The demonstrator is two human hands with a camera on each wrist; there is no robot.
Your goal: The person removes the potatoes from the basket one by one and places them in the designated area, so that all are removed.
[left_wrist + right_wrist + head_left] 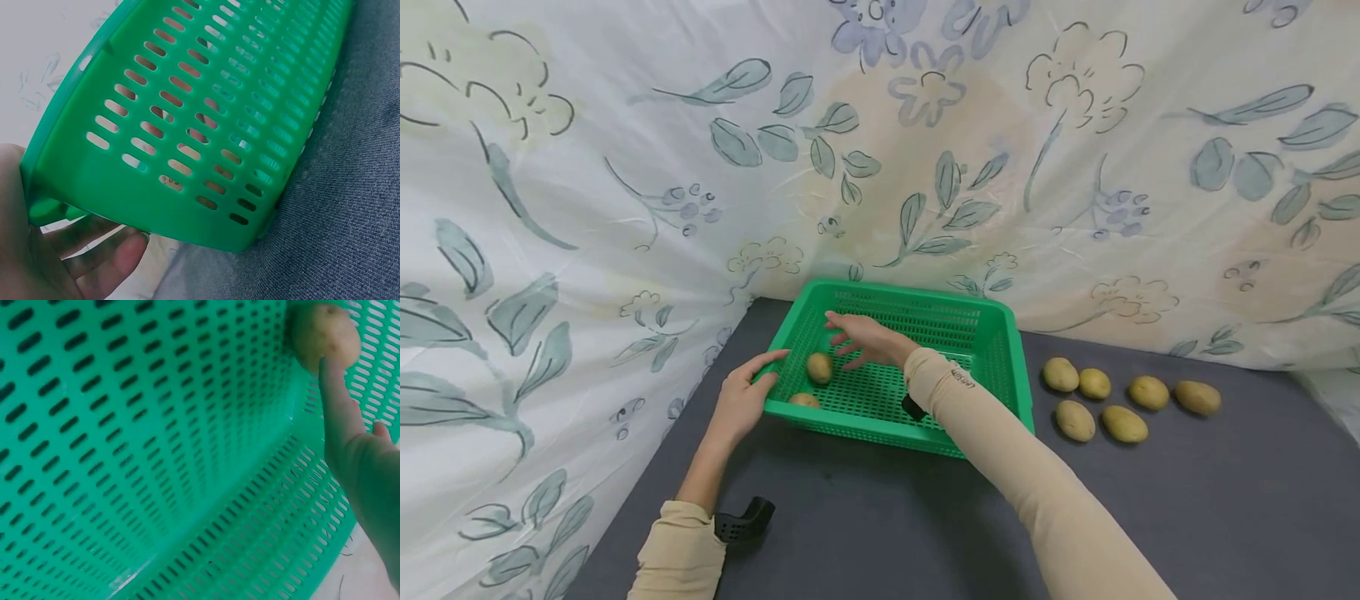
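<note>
A green plastic basket (880,432) with slotted walls stands on the dark tabletop. My left hand (744,397) grips its left rim, fingers and thumb curled about the edge, as the left wrist view also shows. Over the left part of the basket's inside is my right hand (868,340), fingers loosely extended and holding nothing. One potato (820,367) lies in the basket just left of the right hand. A second potato (805,401) sits in the near left corner, partly hidden by the rim. In the right wrist view a fingertip overlaps a potato (326,337).
Several loose potatoes (1124,424) lie on the dark cloth (1240,483) right of the basket. A floral curtain (880,208) hangs behind and along the left side. A black wrist mount (745,520) juts from the left forearm.
</note>
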